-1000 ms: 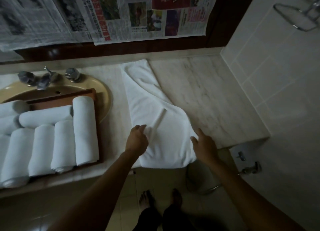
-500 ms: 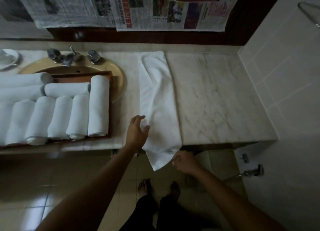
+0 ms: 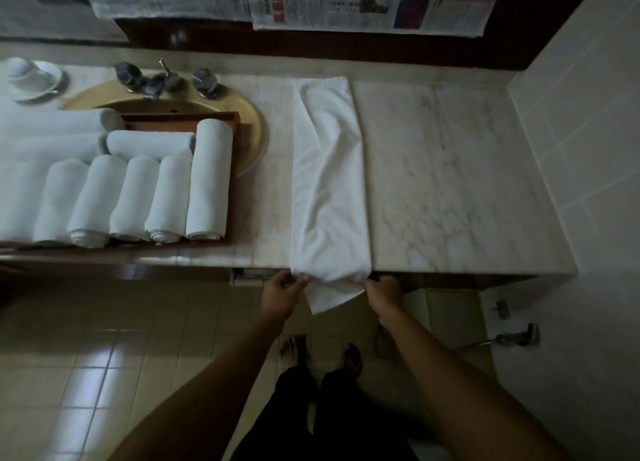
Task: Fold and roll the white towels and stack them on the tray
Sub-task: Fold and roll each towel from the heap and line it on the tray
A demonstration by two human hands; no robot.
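- White towel (image 3: pixel 329 183) lies on the marble counter (image 3: pixel 450 183) as a long narrow strip folded lengthwise, running from 12 o'clock at the back wall to 6 o'clock at the front edge; its near end hangs just over the edge.
- Left hand (image 3: pixel 282 292) pinches the near left corner of the strip; fingers curled on the cloth.
- Right hand (image 3: pixel 384 292) grips the near right corner, a loose flap hanging between the two hands.
- Handling, by judgement: soft, limp, light terry. No stiffness, so it sags wherever unsupported. Creases run down the middle; it wants smoothing and tension before rolling.
- Best hold: both near corners, as now, pulling evenly toward 6 o'clock, then tucking the hanging end up and rolling toward 12 o'clock with palms flat.
- Risk: uneven pull skews the strip and the roll comes out coned.
- Wooden tray (image 3: pixel 235 121) sits at 9 o'clock across the sink (image 3: pixel 254 138), loaded with rolled towels (image 3: pixel 207 180) side by side, a few crosswise behind.
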